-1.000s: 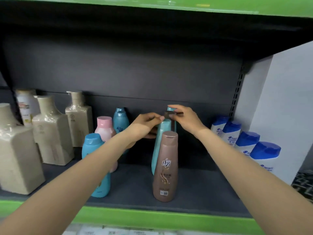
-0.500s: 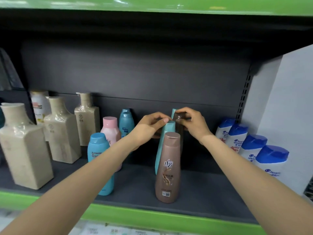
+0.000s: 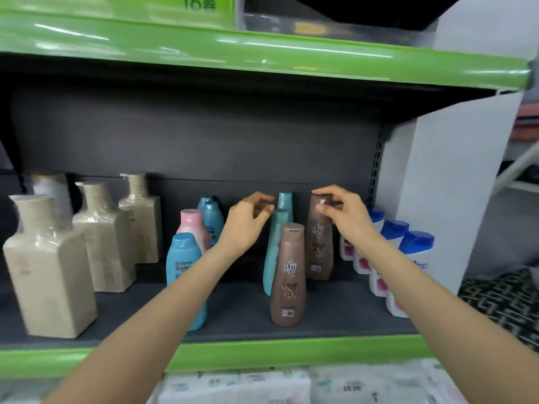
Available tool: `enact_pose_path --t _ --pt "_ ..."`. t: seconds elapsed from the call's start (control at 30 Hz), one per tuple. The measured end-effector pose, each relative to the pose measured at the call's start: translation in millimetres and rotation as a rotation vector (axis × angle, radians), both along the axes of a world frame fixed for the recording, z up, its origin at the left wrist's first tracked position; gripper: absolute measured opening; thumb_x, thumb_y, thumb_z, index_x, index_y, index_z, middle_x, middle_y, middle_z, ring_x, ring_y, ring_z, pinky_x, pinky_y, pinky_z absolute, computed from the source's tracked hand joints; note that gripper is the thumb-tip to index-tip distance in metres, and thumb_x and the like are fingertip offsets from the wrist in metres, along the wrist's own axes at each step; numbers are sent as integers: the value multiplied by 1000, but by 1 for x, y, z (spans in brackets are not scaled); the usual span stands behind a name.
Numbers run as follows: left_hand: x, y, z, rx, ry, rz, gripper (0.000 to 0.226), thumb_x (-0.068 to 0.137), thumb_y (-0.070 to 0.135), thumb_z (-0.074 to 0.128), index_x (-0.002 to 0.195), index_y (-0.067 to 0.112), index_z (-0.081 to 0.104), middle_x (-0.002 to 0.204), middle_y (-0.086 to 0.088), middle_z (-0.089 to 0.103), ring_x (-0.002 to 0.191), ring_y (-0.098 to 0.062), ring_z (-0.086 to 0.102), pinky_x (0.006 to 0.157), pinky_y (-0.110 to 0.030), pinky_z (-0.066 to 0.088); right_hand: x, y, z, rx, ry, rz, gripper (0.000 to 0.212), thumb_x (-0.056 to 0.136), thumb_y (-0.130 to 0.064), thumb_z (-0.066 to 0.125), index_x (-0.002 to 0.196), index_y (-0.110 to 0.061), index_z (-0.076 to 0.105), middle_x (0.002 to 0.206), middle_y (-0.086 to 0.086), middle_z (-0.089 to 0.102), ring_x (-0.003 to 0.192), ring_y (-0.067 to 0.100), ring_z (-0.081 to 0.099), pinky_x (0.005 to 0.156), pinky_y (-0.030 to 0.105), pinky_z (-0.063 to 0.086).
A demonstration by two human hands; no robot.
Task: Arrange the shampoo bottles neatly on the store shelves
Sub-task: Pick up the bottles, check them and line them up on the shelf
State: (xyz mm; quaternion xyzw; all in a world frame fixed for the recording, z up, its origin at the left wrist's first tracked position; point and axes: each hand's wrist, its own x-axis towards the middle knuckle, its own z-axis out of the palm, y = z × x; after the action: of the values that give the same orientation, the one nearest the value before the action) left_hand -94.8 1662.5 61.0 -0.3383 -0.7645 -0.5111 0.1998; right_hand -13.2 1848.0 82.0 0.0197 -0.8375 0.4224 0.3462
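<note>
A second brown bottle (image 3: 318, 237), earlier hidden behind the teal bottles (image 3: 277, 246), has been drawn out to their right and is now held by its cap in the right hand (image 3: 344, 217). The left hand (image 3: 248, 221) has been lifted off the teal cap, fingers loosely curled. More of the upper green shelf (image 3: 262, 53) is now seen.

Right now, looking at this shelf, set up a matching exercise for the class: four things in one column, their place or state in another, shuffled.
Things:
1. rear brown bottle
2. front brown bottle
3. beige square bottles
4. blue-capped white bottles

Places or states:
A. far left of shelf
B. gripped at the cap by the right hand
C. right end, in a row
D. standing free near the shelf's front edge

Pairs: 1-B, 2-D, 3-A, 4-C
</note>
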Motion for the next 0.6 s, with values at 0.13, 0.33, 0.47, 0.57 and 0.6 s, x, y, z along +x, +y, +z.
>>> enact_pose_path --t 0.13,0.33,0.47,0.57,0.6 --pt "28 -9 -2 91 73 32 10 91 15 57 97 20 62 90 4 64 78 -4 57 73 -15 45 43 -13 -2 36 11 -113 26 90 -9 57 106 -28 63 105 -5 62 94 11 58 84 31 51" --pt "95 -8 0 12 135 -167 11 89 21 60 100 23 63 91 6 64 82 -9 59 77 -24 48 109 -38 -9 -36 49 -205 27 89 -7 57 101 -30 64 97 -6 62 88 22 61 82 35 52" --pt "137 -7 -8 -70 102 -291 19 89 18 62 108 17 63 100 -1 65 84 -8 59 76 -9 41 152 -61 -15 -171 38 -161 31 87 -1 57 93 -30 65 86 -11 62 77 21 59 75 41 53" --pt "161 -12 -17 -113 40 -333 26 90 20 62 115 14 61 102 -1 64 88 -11 59 79 -13 42 178 -74 -21 -269 14 -134 33 87 -1 57 91 -32 65 94 -3 64 89 24 61 84 49 53" --pt "168 -15 -20 -124 2 -363 27 90 20 61 116 14 60 100 2 64 87 -9 59 75 -8 42 187 -78 -22 -306 7 -124 30 88 -1 56 93 -29 65 100 1 63 93 26 60 86 49 53"
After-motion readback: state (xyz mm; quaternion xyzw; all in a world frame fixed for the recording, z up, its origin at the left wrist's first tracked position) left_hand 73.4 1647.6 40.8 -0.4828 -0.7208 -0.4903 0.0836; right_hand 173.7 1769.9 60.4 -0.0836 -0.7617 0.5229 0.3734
